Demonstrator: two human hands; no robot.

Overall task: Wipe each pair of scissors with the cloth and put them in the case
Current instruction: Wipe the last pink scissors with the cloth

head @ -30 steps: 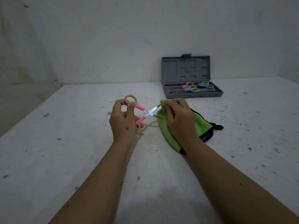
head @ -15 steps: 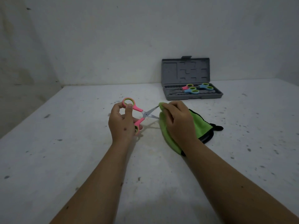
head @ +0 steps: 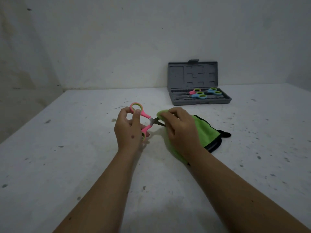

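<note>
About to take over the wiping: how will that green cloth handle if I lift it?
The green cloth looks floppy: it drapes and folds under the right hand. Probably light, with a plush, grippy-looking surface. It would likely sag rather than hold shape.

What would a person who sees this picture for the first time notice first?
Probably the two hands at the centre: the left hand holds open pink scissors, while the right hand pinches a bright green cloth around a blade. Behind them, near the wall, an open grey case holds more scissors.
</note>
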